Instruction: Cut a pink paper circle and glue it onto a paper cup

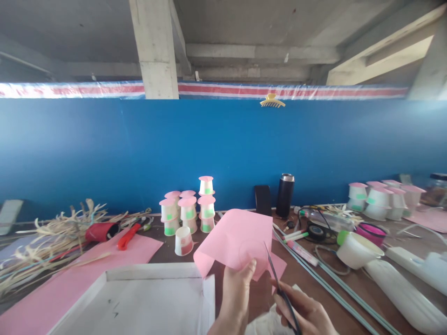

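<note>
Left hand: thumb and fingers pinched closed on the lower part of the pink sheet, thumb lying on its near face.
Right hand: fingers curled around the dark handles of the scissors; the spread of the handles cannot be told.
Pink sheet: held upright and bowed, rising above the left fingers; its left corner curls downward, and a faint round outline shows just above the thumb.
Scissors: blades pointing up and away from the right fingers, at the right part of the sheet; whether they bite into it cannot be seen.
White tray: on the table, left of the left fingers, a few dark scraps on its floor.
Printed cup: beyond the tray, to the upper left of the left fingers, bearing a red design.
Pink-topped cups: stacked behind the printed cup, farther from the fingers; green patches on their sides.
Black bottle: upright, beyond the right fingers, near the blue partition.
Pale rods: lying slantwise, right of the right fingers.
</note>
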Demonstrator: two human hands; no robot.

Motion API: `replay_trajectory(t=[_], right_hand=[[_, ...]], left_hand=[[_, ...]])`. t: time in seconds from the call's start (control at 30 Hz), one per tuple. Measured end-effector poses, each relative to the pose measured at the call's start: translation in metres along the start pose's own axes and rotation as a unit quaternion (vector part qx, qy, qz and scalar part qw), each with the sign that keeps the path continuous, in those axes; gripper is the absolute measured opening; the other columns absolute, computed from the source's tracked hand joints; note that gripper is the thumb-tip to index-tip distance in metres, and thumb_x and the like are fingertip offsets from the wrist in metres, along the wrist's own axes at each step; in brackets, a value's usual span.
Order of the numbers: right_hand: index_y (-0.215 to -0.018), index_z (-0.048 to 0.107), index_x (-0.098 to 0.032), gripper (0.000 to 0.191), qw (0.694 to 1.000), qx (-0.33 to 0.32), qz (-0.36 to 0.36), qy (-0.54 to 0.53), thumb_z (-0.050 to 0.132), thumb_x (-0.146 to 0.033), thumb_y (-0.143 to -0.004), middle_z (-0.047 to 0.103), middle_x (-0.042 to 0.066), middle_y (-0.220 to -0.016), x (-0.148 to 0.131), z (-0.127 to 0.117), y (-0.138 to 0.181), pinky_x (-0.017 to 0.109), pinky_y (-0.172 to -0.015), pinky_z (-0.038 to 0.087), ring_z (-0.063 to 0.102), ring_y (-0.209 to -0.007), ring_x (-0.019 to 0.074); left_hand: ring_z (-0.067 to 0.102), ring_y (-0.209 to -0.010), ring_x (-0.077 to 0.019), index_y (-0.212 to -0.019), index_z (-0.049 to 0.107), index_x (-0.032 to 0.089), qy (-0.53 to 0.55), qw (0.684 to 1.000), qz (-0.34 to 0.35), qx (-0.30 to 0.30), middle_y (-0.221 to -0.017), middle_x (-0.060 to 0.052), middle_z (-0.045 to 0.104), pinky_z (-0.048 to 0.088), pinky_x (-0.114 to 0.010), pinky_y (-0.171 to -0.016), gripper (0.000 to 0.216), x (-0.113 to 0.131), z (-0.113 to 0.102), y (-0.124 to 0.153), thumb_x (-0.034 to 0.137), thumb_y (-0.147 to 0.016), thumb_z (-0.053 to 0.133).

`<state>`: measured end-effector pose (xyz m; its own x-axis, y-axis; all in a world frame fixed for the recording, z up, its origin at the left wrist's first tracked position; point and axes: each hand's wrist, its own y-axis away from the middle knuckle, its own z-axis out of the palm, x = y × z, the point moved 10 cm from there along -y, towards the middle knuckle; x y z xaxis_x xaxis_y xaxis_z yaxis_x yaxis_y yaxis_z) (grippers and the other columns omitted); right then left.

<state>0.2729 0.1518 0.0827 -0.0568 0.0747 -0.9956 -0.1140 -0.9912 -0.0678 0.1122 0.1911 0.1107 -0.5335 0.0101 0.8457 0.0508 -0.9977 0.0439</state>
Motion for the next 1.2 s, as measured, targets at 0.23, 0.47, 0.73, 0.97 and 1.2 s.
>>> replay_trajectory(t=[0.23, 0.47, 0.73, 0.97, 1.2], right_hand=[[-0.098, 0.077, -0.02, 0.047, 0.998, -0.026, 0.017, -0.047, 0.079, -0.05, -0.062, 0.057, 0.001, -0.059, -0.009, 0.006, 0.001, 0.024, -0.05, 0.041, 0.048, -0.053, 0.0126], [-0.094, 0.078, -0.02, 0.045, 0.999, -0.018, 0.016, -0.041, 0.079, -0.051, -0.061, 0.052, -0.001, -0.056, -0.017, 0.006, 0.006, 0.024, -0.049, 0.04, 0.045, -0.052, 0.0118], [-0.093, 0.078, -0.018, 0.048, 0.999, -0.015, 0.016, -0.043, 0.079, -0.052, -0.061, 0.051, -0.001, -0.054, -0.011, 0.005, 0.004, 0.022, -0.047, 0.038, 0.043, -0.051, 0.0109], [-0.09, 0.078, -0.017, 0.049, 0.999, -0.011, 0.018, -0.041, 0.079, -0.054, -0.058, 0.05, -0.001, -0.055, -0.015, 0.007, 0.006, 0.023, -0.047, 0.039, 0.042, -0.051, 0.0109], [-0.088, 0.079, -0.016, 0.05, 1.0, 0.002, 0.009, -0.007, 0.077, -0.056, -0.058, 0.051, 0.0, -0.054, -0.017, 0.005, 0.005, 0.025, -0.046, 0.041, 0.044, -0.049, 0.012]], left_hand=[[0.067, -0.087, -0.0265, -0.1, 0.07, 0.011, 0.024, 0.999, -0.018, -0.027, -0.092, -0.013, 0.072, 0.051, -0.034, -0.08, 0.049, -0.006, 0.007, 0.002, 0.038, -0.06, 0.081], [0.066, -0.094, -0.0276, -0.11, 0.065, 0.011, 0.102, 0.992, -0.049, -0.058, -0.1, -0.014, 0.07, 0.052, -0.034, -0.08, 0.05, -0.016, 0.015, 0.002, 0.029, -0.066, 0.078], [0.067, -0.092, -0.0265, -0.103, 0.067, 0.01, 0.116, 0.99, -0.052, -0.057, -0.096, -0.014, 0.071, 0.053, -0.034, -0.08, 0.04, -0.01, 0.017, 0.004, 0.023, -0.067, 0.078], [0.067, -0.092, -0.0276, -0.094, 0.068, 0.007, 0.106, 0.991, -0.047, -0.071, -0.097, -0.016, 0.07, 0.053, -0.037, -0.082, 0.031, -0.009, 0.016, 0.002, 0.024, -0.07, 0.076], [0.067, -0.093, -0.0286, -0.093, 0.068, 0.006, 0.103, 0.991, -0.048, -0.065, -0.095, -0.016, 0.071, 0.052, -0.039, -0.084, 0.031, -0.01, 0.015, 0.002, 0.023, -0.069, 0.076]])
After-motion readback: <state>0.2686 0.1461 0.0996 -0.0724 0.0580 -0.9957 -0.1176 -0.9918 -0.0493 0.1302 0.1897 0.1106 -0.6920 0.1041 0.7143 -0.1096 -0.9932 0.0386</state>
